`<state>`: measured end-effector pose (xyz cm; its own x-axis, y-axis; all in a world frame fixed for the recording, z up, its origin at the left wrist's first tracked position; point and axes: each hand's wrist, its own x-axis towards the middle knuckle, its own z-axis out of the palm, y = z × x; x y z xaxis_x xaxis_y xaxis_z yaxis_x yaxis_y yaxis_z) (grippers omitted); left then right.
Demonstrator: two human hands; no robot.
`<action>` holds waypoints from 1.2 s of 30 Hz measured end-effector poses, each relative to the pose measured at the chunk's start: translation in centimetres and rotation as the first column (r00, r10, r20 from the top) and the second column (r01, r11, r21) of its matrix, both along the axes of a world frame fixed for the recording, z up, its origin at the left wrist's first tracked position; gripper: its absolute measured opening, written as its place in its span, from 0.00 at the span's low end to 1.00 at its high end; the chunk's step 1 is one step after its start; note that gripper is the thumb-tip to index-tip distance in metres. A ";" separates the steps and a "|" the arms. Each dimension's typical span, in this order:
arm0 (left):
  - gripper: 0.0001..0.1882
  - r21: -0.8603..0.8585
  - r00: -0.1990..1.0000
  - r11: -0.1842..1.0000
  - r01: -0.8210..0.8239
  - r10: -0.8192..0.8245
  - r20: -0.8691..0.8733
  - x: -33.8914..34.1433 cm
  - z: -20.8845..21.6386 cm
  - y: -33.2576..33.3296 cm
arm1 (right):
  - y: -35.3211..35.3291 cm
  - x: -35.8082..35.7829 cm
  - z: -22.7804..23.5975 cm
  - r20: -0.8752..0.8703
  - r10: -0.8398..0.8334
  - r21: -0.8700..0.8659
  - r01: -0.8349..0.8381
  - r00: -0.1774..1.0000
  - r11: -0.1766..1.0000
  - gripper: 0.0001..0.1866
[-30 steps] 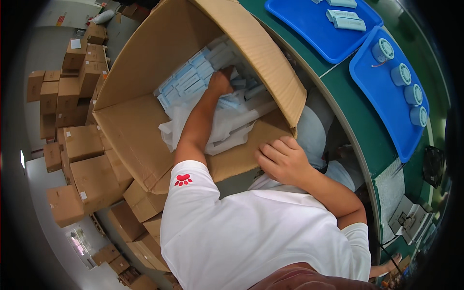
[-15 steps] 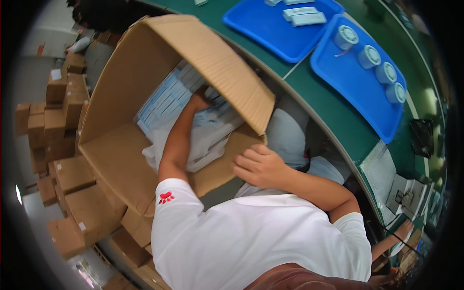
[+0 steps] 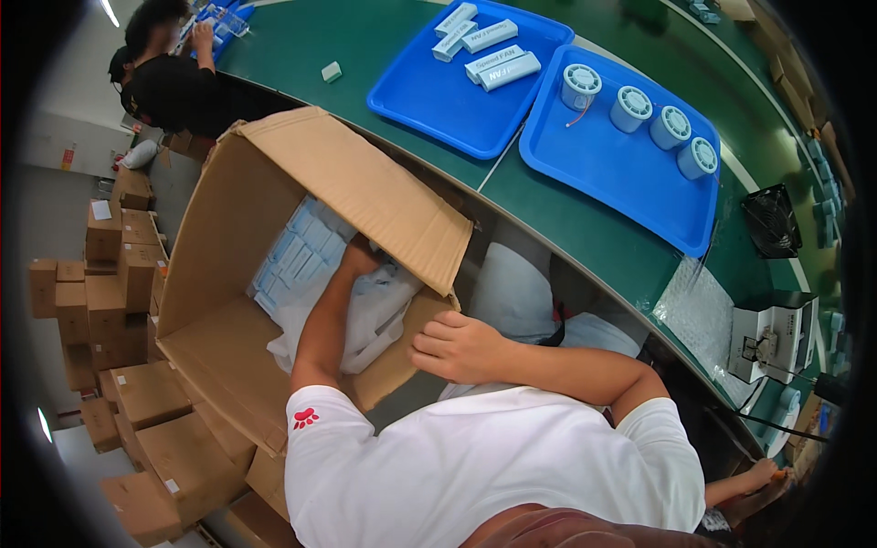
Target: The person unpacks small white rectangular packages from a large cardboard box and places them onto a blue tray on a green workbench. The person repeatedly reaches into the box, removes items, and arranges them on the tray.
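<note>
– As you're studying the head view, where is the left hand?
– Left of centre, the left hand point(image 3: 361, 263) is resting inside a big cardboard box point(image 3: 356, 192). Small pale-blue boxes point(image 3: 297, 251) are lying in rows just beside it, and a whitish plastic sheet point(image 3: 384, 315) is spreading below it.
– Are its fingers holding something?
– I can't tell; shadow and the upper flap are hiding them.
– And the right hand point(image 3: 461, 349)?
– At the frame's middle, it's hovering by the box's near corner, fingers bent narrow. Whether they're gripping the edge, I can't tell.
– Anything towards the upper right?
– Four round fans point(image 3: 630, 110) are standing in a blue tray point(image 3: 607, 187) on the green bench point(image 3: 594, 235).
</note>
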<state>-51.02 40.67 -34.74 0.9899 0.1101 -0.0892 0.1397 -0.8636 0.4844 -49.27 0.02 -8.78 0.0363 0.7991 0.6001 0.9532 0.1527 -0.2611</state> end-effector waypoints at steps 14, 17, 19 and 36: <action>0.35 -0.919 0.743 0.392 0.047 0.602 0.294 -5.3 28.9 0.0 | 0.1 0.2 -0.3 -0.040 0.062 0.107 -0.058 0.997 0.993 0.06; 0.43 -0.832 0.806 0.467 0.301 0.342 0.483 -2.9 39.7 -3.8 | 0.2 0.3 -0.2 -0.042 0.066 0.115 -0.061 0.997 0.992 0.07; 0.39 -0.659 0.854 0.736 0.155 0.236 0.464 1.7 43.9 -7.9 | 0.4 0.5 -0.1 -0.041 0.056 0.128 -0.050 0.998 0.991 0.07; 0.33 0.106 0.979 0.975 0.196 -0.201 0.038 35.4 35.1 -12.4 | 0.5 1.1 -1.1 -0.047 0.159 0.138 -0.151 0.986 0.979 0.09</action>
<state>-15.60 28.31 0.32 0.9957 -0.0834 -0.0396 -0.0611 -0.9165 0.3954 -48.16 0.51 -9.88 -0.0440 0.7103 0.7025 0.8992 0.3345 -0.2819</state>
